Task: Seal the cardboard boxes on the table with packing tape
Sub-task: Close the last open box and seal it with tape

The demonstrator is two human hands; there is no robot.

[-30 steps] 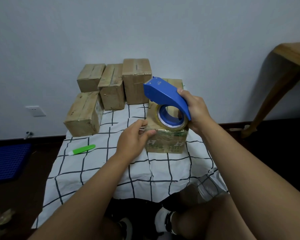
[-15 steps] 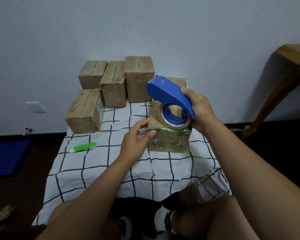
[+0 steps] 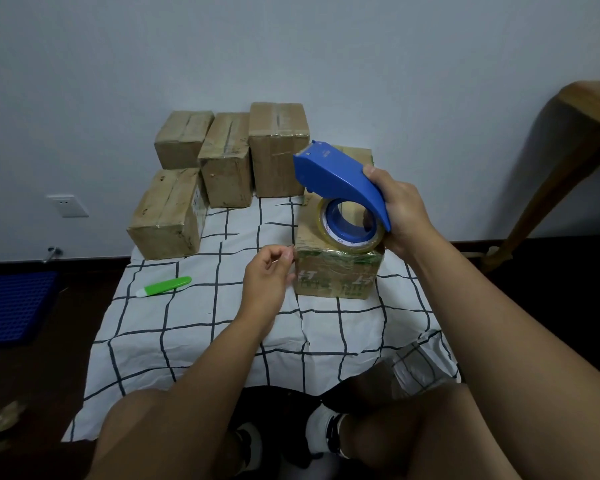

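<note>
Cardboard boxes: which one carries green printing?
The box under the blue tape dispenser, nearest the person; the four boxes toward the back-left are plain brown.

One head-worn camera looks forward and down, close over the table.

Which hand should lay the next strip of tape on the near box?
Right hand: it holds the dispenser over the box. The left hand, holding nothing visible, sits at the box's left corner.
</note>
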